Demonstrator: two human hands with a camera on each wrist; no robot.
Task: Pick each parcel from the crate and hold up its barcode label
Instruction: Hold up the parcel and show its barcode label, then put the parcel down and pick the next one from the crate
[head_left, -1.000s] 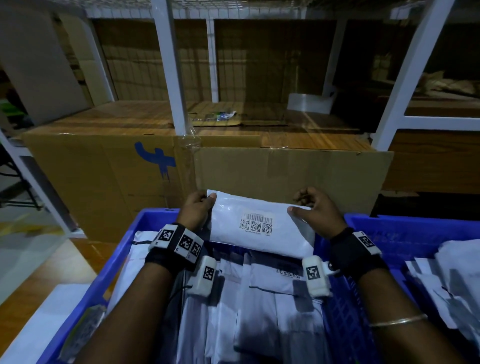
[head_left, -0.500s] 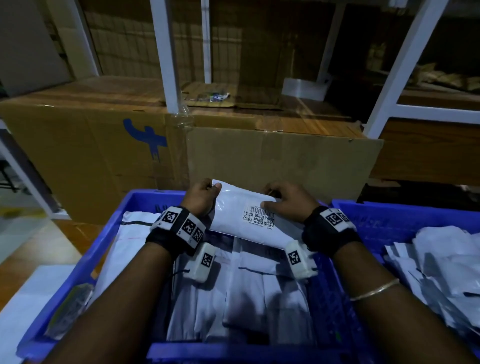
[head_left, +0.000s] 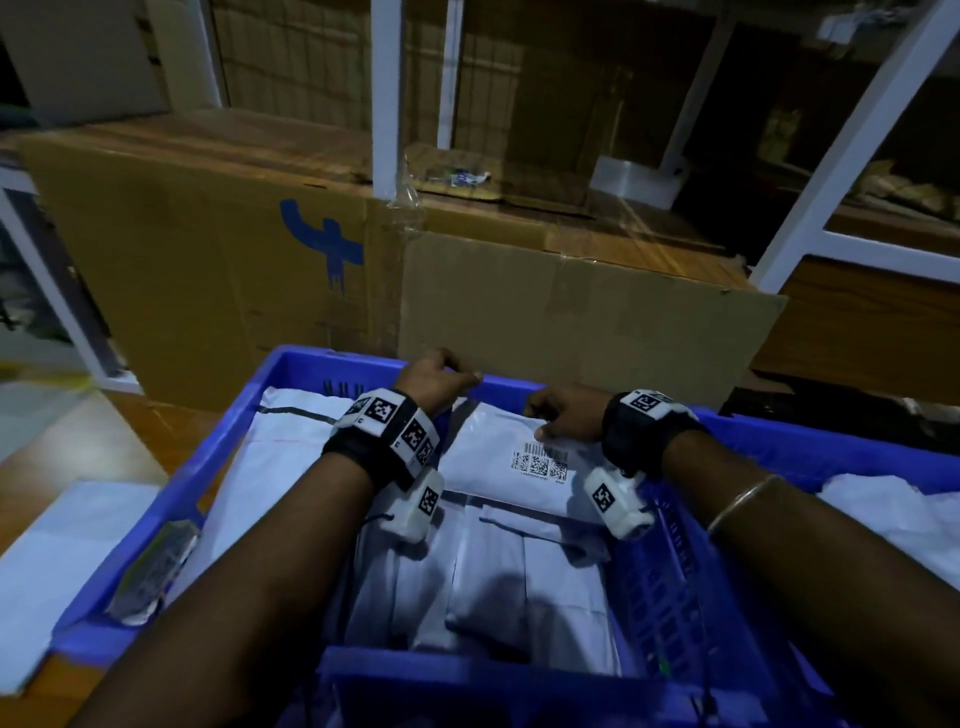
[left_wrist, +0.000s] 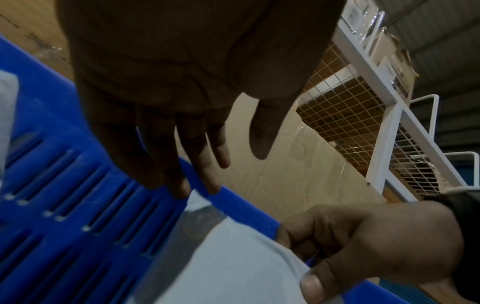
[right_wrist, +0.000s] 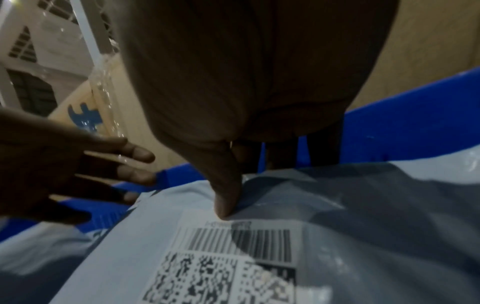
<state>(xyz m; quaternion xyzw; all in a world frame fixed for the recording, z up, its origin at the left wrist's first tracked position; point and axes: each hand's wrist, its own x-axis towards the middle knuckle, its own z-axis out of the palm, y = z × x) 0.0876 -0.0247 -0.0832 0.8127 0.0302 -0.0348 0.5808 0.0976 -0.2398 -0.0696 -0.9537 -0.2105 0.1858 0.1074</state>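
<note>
A white plastic parcel lies label-up at the far end of the blue crate, on top of several other white parcels. Its barcode label faces up, sharp in the right wrist view. My right hand pinches the parcel's far edge, thumb pressed on top just above the label and fingers curled underneath. My left hand hovers over the crate's far rim with straight, spread fingers and holds nothing.
Large cardboard boxes stand right behind the crate, with white rack posts above them. A second blue crate with white parcels sits to the right. A wrapped packet lies on the left rim.
The parcel, held up by both hands a second ago, has come down onto the pile in the crate. My left hand has let go of it and opened.
</note>
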